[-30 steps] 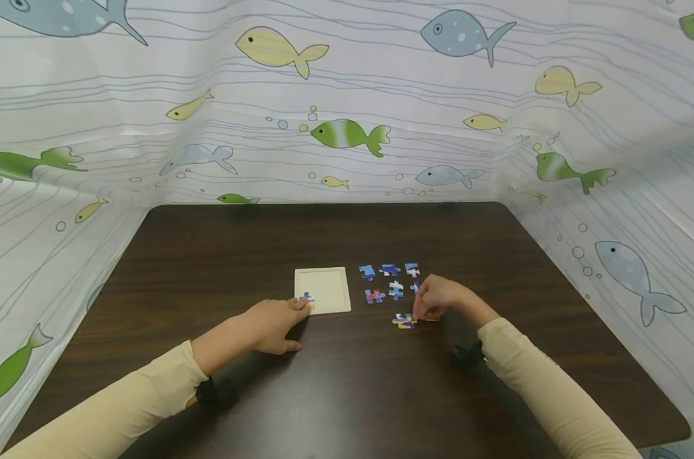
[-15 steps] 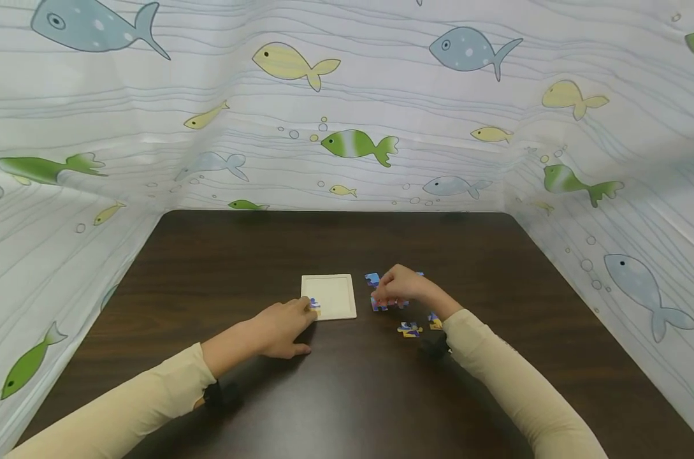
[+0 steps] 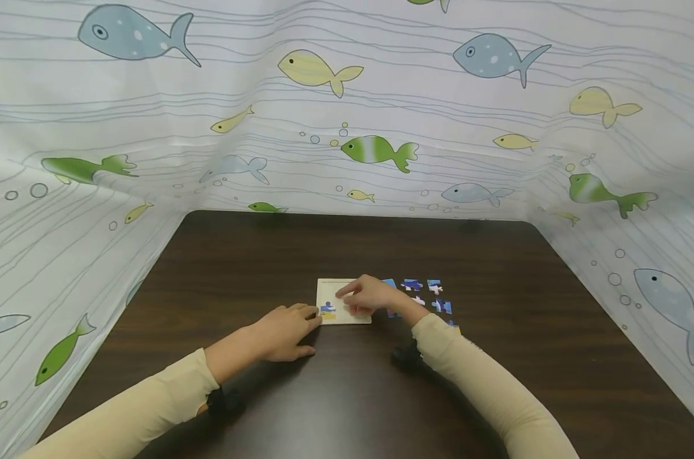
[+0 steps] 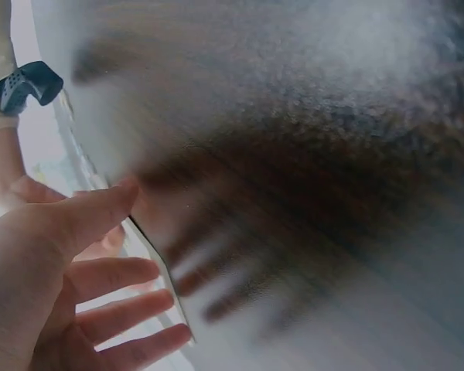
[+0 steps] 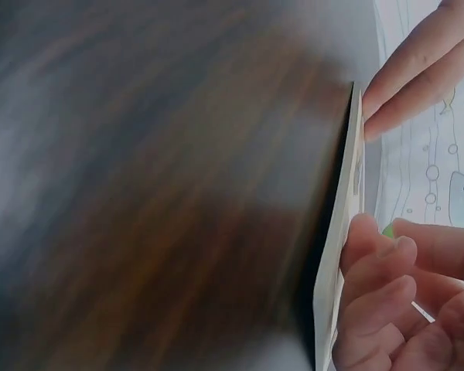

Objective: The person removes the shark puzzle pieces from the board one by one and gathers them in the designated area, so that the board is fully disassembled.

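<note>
My left hand (image 3: 283, 331) rests at the left edge of a square cream puzzle tray (image 3: 332, 288), its fingers fairly straight; the left wrist view shows them spread along the rim. A blue-and-yellow puzzle piece (image 3: 327, 311) lies in the tray's front left corner. Over the tray's right half is my right hand (image 3: 372, 294), index finger extended and the others loosely curled. I see no piece between its fingers. In the right wrist view the right hand (image 5: 383, 301) is close beside the tray's edge (image 5: 339, 216), with the left fingers at the far end.
To the right of the tray lie several loose puzzle pieces, including a dark blue one (image 3: 412, 285), a blue-and-white one (image 3: 434, 286) and another (image 3: 441, 306). The right forearm covers part of this group. A fish-print curtain (image 3: 381, 95) surrounds the dark wooden table (image 3: 255, 248).
My right hand has moved left, from the front right pieces across the group to above the tray. The left hand stays at the tray's edge. The head view has shifted slightly.
</note>
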A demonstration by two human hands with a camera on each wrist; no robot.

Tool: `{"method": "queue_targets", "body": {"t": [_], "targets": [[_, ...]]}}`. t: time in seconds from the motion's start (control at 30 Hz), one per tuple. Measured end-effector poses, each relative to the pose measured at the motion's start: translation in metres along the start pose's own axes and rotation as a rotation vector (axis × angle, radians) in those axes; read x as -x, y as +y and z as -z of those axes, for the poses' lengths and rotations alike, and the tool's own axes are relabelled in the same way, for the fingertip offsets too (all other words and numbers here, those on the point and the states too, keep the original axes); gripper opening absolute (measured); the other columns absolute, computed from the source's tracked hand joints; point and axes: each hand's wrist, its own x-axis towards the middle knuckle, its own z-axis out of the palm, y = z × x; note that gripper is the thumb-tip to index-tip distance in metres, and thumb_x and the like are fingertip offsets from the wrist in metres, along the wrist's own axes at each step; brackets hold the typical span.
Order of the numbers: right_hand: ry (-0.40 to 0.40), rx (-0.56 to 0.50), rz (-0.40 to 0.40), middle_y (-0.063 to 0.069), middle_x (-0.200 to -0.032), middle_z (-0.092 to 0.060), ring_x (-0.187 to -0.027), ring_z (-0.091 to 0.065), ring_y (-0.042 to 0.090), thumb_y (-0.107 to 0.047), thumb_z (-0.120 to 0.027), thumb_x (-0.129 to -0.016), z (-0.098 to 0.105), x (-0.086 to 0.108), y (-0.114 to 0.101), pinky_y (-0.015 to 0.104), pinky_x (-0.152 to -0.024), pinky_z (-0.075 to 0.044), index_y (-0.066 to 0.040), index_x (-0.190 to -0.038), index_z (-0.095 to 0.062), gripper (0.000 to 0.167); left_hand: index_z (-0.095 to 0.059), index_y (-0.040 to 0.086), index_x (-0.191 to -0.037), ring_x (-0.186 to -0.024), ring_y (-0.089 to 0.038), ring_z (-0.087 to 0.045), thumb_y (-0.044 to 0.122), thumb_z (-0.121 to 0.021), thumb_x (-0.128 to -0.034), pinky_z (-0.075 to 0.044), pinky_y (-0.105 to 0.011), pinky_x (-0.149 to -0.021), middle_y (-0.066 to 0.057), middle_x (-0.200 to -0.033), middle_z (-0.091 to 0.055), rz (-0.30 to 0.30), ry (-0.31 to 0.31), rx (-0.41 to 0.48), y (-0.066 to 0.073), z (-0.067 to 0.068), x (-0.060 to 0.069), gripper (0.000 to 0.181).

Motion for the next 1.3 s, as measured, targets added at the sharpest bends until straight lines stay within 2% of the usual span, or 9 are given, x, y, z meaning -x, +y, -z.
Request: {"method": "queue_targets", "body": {"t": [0.33, 0.57, 0.7, 0.87, 1.07, 1.3], "targets": [[-0.041, 0.003, 0.009, 0.003, -0.060, -0.057, -0.046, -0.037, 0.011, -0.012, -0.055, -0.096, -0.009, -0.004, -0.008, 0.024, -0.046, -0.034, -0.009, -0.117, -0.071, 0.026, -0.053, 0.008, -0.138, -0.131, -0.032, -0.048, 0.046, -0.067, -0.0875, -0.047, -0.052, -0.096, -0.013, -0.145, -0.048, 0.021, -0.033, -0.038, 0.003, -0.002, -0.001, 0.064], [-0.048, -0.091, -0.017, 0.003, -0.065, -0.059, -0.050, -0.039, 0.012, -0.013, -0.057, -0.095, -0.011, -0.004, -0.008, 0.024, -0.047, -0.034, -0.006, -0.112, -0.072, 0.024, -0.052, 0.007, -0.138, -0.130, -0.033, -0.049, 0.046, -0.066, -0.0886, -0.048, -0.050, -0.095, -0.014, -0.146, -0.047, 0.026, -0.050, -0.059, 0.005, 0.001, 0.001, 0.064], [-0.039, -0.140, -0.046, 0.004, -0.068, -0.059, -0.052, -0.041, 0.013, -0.013, -0.056, -0.096, -0.012, -0.004, -0.008, 0.024, -0.047, -0.034, -0.007, -0.116, -0.070, 0.025, -0.053, 0.006, -0.137, -0.128, -0.033, -0.051, 0.046, -0.066, -0.0884, -0.048, -0.051, -0.094, -0.014, -0.145, -0.048, 0.025, -0.047, -0.057, 0.005, 0.001, 0.001, 0.064], [-0.028, -0.136, -0.046, 0.003, -0.063, -0.053, -0.049, -0.039, 0.012, -0.011, -0.054, -0.097, -0.014, -0.005, -0.009, 0.023, -0.045, -0.032, -0.008, -0.123, -0.066, 0.029, -0.054, 0.007, -0.137, -0.127, -0.034, -0.052, 0.046, -0.066, -0.0883, -0.049, -0.051, -0.093, -0.014, -0.144, -0.048, 0.022, -0.036, -0.056, 0.004, 0.000, 0.001, 0.063], [-0.018, -0.106, -0.053, 0.002, -0.060, -0.049, -0.048, -0.037, 0.011, -0.010, -0.054, -0.096, -0.015, -0.008, -0.009, 0.022, -0.044, -0.031, -0.008, -0.116, -0.070, 0.026, -0.054, 0.007, -0.137, -0.127, -0.034, -0.052, 0.046, -0.066, -0.0881, -0.049, -0.051, -0.093, -0.014, -0.144, -0.049, 0.021, -0.041, -0.053, 0.003, 0.001, 0.000, 0.063], [0.010, -0.125, -0.066, 0.002, -0.059, -0.048, -0.047, -0.036, 0.011, -0.009, -0.054, -0.096, -0.015, -0.009, -0.007, 0.022, -0.044, -0.031, -0.006, -0.113, -0.070, 0.024, -0.053, 0.006, -0.137, -0.127, -0.034, -0.052, 0.046, -0.066, -0.0882, -0.048, -0.052, -0.093, -0.015, -0.144, -0.049, 0.017, -0.042, -0.042, 0.002, 0.001, 0.000, 0.064]]}}
